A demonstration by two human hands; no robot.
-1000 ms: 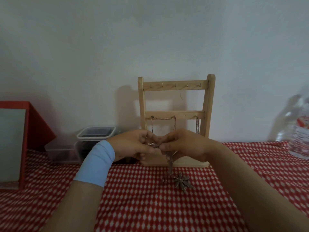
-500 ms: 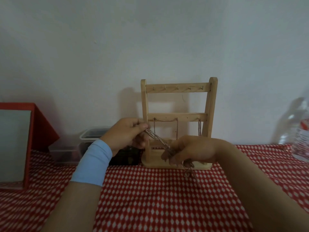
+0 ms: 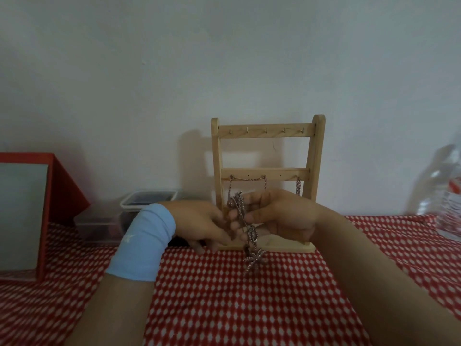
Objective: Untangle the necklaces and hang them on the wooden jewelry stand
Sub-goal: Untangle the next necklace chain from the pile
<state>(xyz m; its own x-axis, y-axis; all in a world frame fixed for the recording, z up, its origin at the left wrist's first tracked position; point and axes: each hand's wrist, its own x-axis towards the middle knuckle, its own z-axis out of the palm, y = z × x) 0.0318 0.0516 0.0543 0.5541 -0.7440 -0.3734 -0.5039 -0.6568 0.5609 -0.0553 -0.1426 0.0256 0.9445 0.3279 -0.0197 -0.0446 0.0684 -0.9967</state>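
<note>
A wooden jewelry stand stands at the back of the table against the wall, with two hook bars. A chain hangs draped on the lower bar, and another chain hangs at its right end. In front of the stand my right hand pinches a bunched silver necklace near its top. The chain drops from those fingers to a leaf-shaped pendant just above the cloth. My left hand, with a light blue wristband, meets the chain from the left with curled fingers.
A red and white checked cloth covers the table. A red-framed mirror stands at the left. Clear plastic boxes sit behind my left hand. A plastic water bottle stands at the right edge.
My hands have come back together in front of the stand. The chain, stretched slantwise between them before, now hangs bunched from my right hand, which has risen, and the pendant dangles below.
</note>
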